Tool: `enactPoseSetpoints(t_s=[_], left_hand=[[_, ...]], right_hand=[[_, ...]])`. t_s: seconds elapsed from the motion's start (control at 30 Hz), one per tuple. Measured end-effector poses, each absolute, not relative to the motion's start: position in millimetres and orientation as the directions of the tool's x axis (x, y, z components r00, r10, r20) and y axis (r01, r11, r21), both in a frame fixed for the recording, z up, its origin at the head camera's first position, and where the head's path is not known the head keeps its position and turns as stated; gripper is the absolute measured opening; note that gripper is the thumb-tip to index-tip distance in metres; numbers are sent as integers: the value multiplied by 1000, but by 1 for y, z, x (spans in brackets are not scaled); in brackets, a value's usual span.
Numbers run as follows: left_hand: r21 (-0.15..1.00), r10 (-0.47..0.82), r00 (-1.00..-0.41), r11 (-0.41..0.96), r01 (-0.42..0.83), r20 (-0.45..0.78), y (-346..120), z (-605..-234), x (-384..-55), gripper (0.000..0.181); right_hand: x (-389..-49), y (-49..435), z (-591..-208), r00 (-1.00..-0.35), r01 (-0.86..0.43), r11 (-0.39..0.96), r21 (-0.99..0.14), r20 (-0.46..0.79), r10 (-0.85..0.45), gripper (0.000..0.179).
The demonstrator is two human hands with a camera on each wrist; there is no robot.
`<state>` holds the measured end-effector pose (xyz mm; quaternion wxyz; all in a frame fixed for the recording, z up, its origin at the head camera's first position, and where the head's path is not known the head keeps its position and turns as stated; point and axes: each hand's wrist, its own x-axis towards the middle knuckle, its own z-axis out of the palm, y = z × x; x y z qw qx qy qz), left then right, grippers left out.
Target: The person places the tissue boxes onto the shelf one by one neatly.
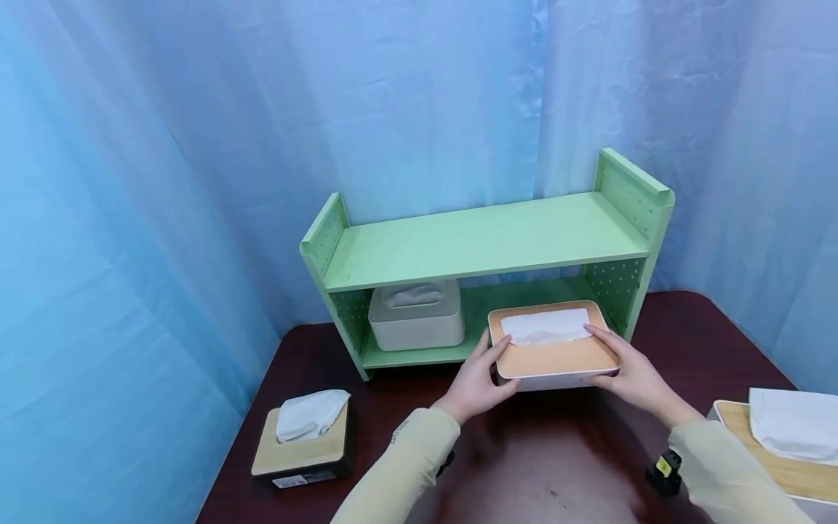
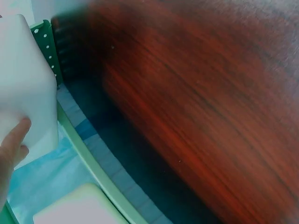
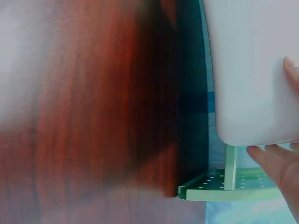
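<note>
Both hands grip a white tissue box with a wood-coloured lid (image 1: 550,358) in front of the green shelf's right half. A white tissue sticks out of its lid. My left hand (image 1: 476,382) holds the left end, thumb at the front and fingers along the side. At the right end, my right hand (image 1: 631,371) has its thumb low on the front wall and fingers on the lid's edge. In the right wrist view the box's white wall (image 3: 252,84) shows with fingers at its end. The left wrist view shows fingertips against the white wall (image 2: 32,98).
On the lower level of the green shelf (image 1: 484,244) sits a white-grey tissue box (image 1: 419,320), at the left. A black tissue box with a wooden lid (image 1: 301,455) lies front left on the dark table (image 1: 524,473). Another wood-lidded tissue box (image 1: 799,466) stands front right. Blue curtains hang behind.
</note>
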<state>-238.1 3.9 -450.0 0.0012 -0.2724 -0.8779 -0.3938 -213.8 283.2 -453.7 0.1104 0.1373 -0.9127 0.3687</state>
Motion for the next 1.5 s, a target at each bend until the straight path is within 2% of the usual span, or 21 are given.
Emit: enactPoseSetpoints(t_s=[0.23, 0.5, 0.83, 1.0, 1.1, 1.17, 1.33, 1.43, 1.5], left_hand=[[682, 421, -879, 578, 449, 223, 9, -441, -248, 60], [735, 376, -904, 553, 393, 201, 14, -440, -256, 56], [597, 328, -905, 680, 425, 270, 18, -436, -248, 57], [443, 387, -855, 735, 513, 346, 13, -434, -230, 59], [284, 456, -812, 776, 564, 364, 11, -435, -215, 61], [166, 504, -796, 800, 577, 336, 12, -438, -205, 64], [-68, 570, -795, 819, 570, 208, 17, -449, -190, 67], [-139, 561, -806, 828, 543, 190, 20, -454, -189, 66], [-146, 552, -809, 834, 533, 200, 21, -456, -191, 65]], right_hand=[[-221, 282, -445, -943, -312, 697, -645, 302, -142, 85], [-228, 278, -444, -952, -261, 719, -644, 295, -81, 80], [-221, 271, -448, -888, -323, 766, -556, 458, -41, 66], [-204, 267, -446, -820, -387, 783, -488, 571, -50, 60], [-191, 265, -448, -760, -447, 792, -415, 644, -91, 61], [-183, 263, -451, -742, -464, 807, -366, 657, -129, 62], [-173, 260, -461, -777, -420, 874, -243, 594, -209, 66], [-172, 259, -464, -802, -386, 900, -200, 556, -220, 70], [-172, 259, -464, -813, -367, 910, -194, 541, -213, 71]])
